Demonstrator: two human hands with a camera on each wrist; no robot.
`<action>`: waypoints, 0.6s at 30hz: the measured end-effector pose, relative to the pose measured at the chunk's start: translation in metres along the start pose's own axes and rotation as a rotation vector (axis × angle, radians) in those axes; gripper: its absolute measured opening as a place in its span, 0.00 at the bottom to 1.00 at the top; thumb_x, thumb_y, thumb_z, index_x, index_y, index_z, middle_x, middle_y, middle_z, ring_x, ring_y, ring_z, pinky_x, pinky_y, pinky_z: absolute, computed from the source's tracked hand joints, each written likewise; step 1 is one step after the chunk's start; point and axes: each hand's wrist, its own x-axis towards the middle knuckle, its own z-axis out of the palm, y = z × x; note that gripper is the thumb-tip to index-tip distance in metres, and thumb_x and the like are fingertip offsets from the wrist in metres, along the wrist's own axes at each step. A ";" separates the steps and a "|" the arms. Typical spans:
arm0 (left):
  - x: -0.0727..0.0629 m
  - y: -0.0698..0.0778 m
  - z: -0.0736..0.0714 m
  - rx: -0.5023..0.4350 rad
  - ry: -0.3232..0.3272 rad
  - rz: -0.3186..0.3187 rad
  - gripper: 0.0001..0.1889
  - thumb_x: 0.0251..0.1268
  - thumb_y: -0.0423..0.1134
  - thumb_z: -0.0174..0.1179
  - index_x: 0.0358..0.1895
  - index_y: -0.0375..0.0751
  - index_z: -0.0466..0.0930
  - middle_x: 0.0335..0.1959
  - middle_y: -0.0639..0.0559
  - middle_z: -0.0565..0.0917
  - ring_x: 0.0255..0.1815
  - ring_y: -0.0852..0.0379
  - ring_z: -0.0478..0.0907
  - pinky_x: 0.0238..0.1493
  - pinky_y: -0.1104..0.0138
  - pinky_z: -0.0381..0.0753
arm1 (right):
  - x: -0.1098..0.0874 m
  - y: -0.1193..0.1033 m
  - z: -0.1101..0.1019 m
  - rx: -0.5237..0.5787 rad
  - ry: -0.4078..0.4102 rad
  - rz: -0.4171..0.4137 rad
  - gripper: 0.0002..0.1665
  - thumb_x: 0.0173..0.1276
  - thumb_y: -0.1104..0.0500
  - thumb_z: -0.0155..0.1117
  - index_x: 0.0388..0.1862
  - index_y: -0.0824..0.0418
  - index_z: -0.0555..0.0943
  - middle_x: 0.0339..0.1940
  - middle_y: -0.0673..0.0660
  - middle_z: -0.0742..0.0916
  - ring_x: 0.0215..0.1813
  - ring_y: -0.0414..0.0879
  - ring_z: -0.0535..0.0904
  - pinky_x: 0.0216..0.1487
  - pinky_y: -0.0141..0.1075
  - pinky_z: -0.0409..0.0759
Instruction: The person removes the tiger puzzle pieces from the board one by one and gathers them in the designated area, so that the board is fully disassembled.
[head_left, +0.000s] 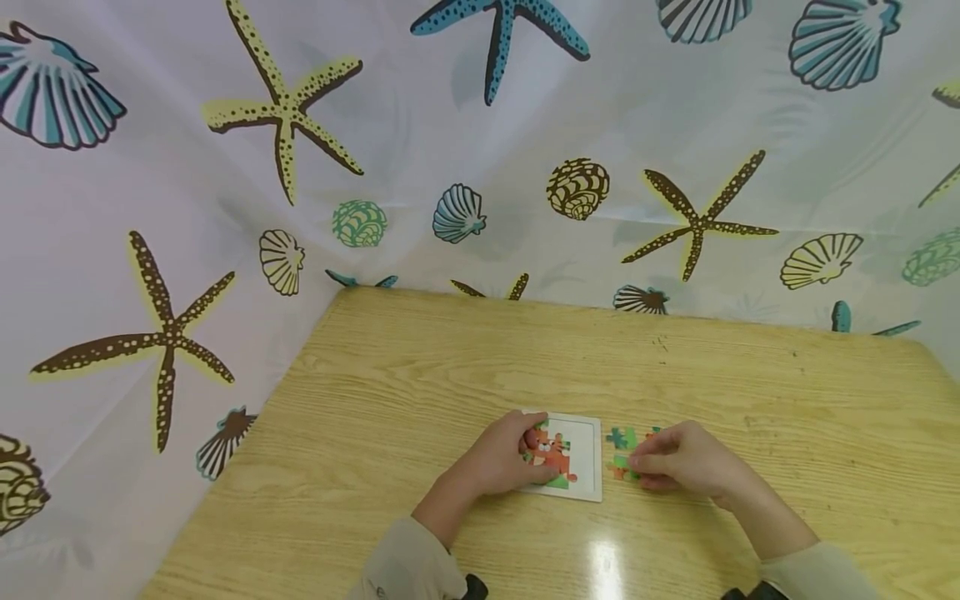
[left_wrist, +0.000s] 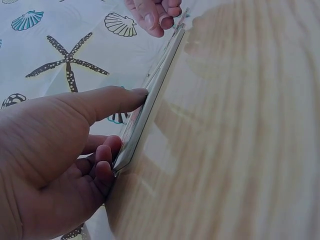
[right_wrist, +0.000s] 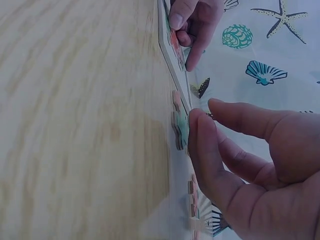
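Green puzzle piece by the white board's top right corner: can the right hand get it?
Probably yes: the right hand is close to the green puzzle piece, and nothing seems to cover it. But I can't tell whether that hand is holding something else.

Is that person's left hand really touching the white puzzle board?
Touching. The left wrist view shows it: the left hand has its thumb tip against the white puzzle board, with no gap between them.

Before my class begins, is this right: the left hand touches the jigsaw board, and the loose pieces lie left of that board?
No: the loose jigsaw pieces lie right of the jigsaw board, as the head view shows; the left hand does touch it.
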 end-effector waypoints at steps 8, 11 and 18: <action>0.000 0.000 0.000 0.000 0.001 -0.009 0.41 0.58 0.45 0.74 0.72 0.35 0.67 0.38 0.51 0.74 0.34 0.58 0.66 0.35 0.69 0.65 | 0.004 -0.005 0.006 -0.006 -0.036 -0.025 0.16 0.70 0.60 0.67 0.47 0.74 0.83 0.41 0.59 0.89 0.41 0.46 0.87 0.44 0.38 0.86; 0.000 0.000 0.000 -0.001 0.000 -0.005 0.40 0.58 0.45 0.73 0.72 0.35 0.67 0.37 0.52 0.74 0.34 0.58 0.65 0.35 0.69 0.65 | 0.006 -0.007 0.007 0.006 -0.045 -0.030 0.17 0.70 0.60 0.67 0.48 0.74 0.83 0.42 0.60 0.90 0.42 0.46 0.88 0.44 0.37 0.86; 0.000 0.000 0.000 0.005 0.005 -0.016 0.40 0.58 0.45 0.74 0.72 0.36 0.68 0.37 0.52 0.74 0.34 0.58 0.66 0.36 0.69 0.66 | 0.011 -0.013 0.013 0.031 -0.045 -0.034 0.19 0.69 0.61 0.68 0.50 0.75 0.82 0.40 0.59 0.90 0.41 0.44 0.87 0.44 0.36 0.86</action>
